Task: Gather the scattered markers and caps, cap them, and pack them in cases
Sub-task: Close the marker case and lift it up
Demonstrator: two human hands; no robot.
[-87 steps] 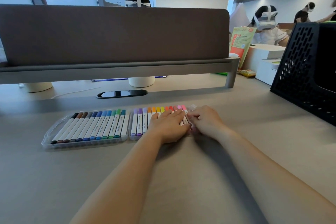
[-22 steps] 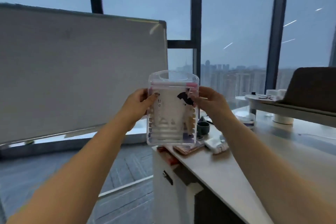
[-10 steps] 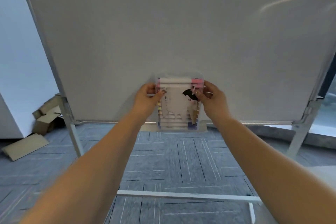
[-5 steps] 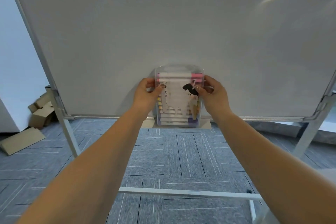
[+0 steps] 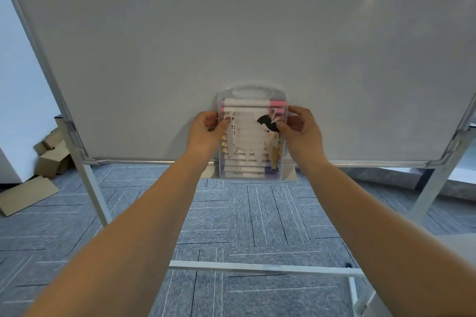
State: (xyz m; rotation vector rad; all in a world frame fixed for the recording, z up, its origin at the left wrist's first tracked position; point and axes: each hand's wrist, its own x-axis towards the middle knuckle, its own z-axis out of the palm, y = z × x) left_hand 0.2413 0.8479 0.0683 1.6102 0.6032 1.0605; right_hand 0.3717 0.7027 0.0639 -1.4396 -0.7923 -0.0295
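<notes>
A clear plastic marker case (image 5: 251,159) with a carry handle on top stands upright against the whiteboard (image 5: 231,46), its lower edge on the board's tray (image 5: 291,174). Inside lie several capped markers stacked in rows, pink ones at the top and purple ones at the bottom. A torn sticker with a black shape covers the front. My left hand (image 5: 204,134) grips the case's left edge, thumb on the front. My right hand (image 5: 302,131) grips the right edge the same way.
The whiteboard stands on a metal frame with legs (image 5: 88,183) and a floor crossbar (image 5: 257,266). Grey carpet tiles cover the floor. Cardboard pieces (image 5: 38,170) lie at the far left by a white wall.
I turned away from the desk with the closed case in both hands. Over the last second the case came down and closer to the whiteboard, ending with its bottom on the tray.
</notes>
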